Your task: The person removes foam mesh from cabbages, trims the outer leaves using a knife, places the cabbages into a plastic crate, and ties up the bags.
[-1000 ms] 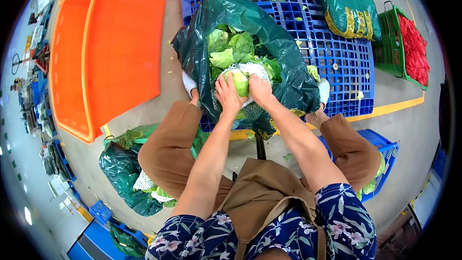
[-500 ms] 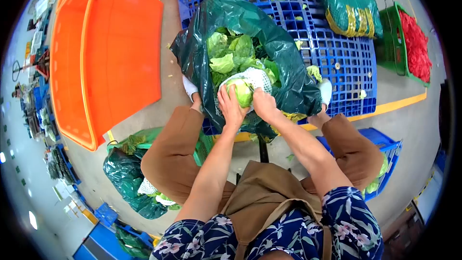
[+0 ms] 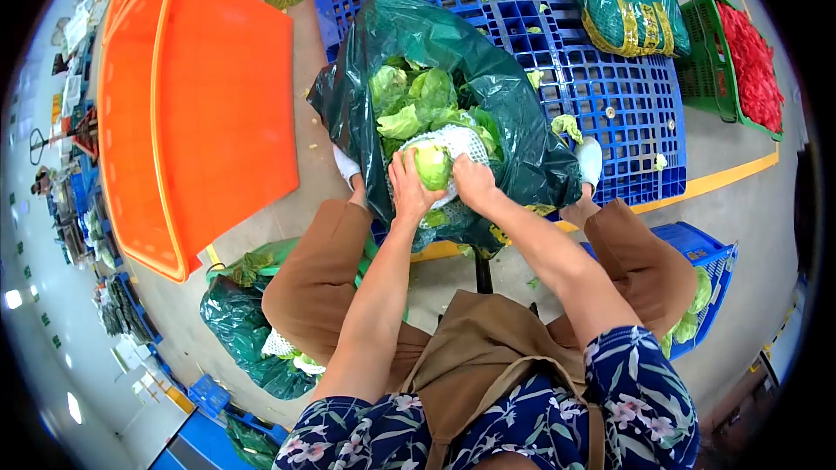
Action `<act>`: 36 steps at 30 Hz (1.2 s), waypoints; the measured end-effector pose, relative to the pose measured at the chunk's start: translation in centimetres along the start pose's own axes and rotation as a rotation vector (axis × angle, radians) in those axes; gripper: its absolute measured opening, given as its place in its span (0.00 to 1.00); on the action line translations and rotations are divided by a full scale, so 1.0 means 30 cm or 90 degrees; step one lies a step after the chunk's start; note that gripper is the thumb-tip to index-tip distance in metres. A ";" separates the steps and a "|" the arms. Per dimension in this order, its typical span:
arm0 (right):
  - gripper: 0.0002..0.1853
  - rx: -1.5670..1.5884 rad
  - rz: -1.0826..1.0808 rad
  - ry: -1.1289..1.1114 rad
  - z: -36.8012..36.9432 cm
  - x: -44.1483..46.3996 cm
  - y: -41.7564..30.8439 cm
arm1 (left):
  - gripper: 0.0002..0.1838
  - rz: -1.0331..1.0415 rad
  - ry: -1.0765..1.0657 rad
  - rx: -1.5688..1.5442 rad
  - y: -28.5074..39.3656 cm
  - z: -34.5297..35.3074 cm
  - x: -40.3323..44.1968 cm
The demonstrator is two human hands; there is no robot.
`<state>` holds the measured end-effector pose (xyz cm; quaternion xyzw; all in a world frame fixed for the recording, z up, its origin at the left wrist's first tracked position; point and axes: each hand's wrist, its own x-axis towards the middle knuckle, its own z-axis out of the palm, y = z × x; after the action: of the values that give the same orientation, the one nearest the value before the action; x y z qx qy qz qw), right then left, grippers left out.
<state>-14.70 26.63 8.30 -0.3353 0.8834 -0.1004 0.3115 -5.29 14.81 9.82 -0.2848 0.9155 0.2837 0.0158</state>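
A pale green cabbage (image 3: pixel 432 165) sits in the mouth of a dark green plastic bag (image 3: pixel 531 144), partly covered by a white foam net (image 3: pixel 455 137). My left hand (image 3: pixel 410 190) is curled round the cabbage's left side. My right hand (image 3: pixel 475 184) is closed on the net at the cabbage's right, its fingertips partly hidden. Loose green leaves (image 3: pixel 420 97) lie in the bag beyond the cabbage, and more netting shows below my hands.
Under the bag is a blue plastic pallet (image 3: pixel 601 135) scattered with leaf scraps. A large orange bin (image 3: pixel 209 104) stands at left. A full green bag (image 3: pixel 623 0) and a green crate (image 3: pixel 705 61) of red material are at upper right. A blue crate (image 3: pixel 710 296) is beside my right knee.
My left fingers have slid from the top of the cabbage to its left side. My right hand stays closed at the net. The whole view has shifted slightly.
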 end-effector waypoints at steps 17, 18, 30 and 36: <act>0.11 0.047 0.035 -0.031 -0.011 0.070 0.065 | 0.56 -0.078 -0.020 0.017 0.080 0.036 0.008; 0.10 0.049 0.024 -0.035 -0.014 0.030 0.058 | 0.56 -0.060 -0.024 0.012 0.055 0.034 0.012; 0.11 0.144 0.080 -0.052 0.085 0.120 0.190 | 0.54 0.026 0.067 -0.131 -0.063 0.030 -0.086; 0.09 0.177 0.011 -0.039 0.094 0.071 0.269 | 0.54 0.023 0.092 -0.208 -0.112 0.030 -0.148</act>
<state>-18.48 31.42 1.95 -0.2843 0.8540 -0.2090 0.3824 0.09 15.30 8.21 -0.2867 0.8610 0.4077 -0.1015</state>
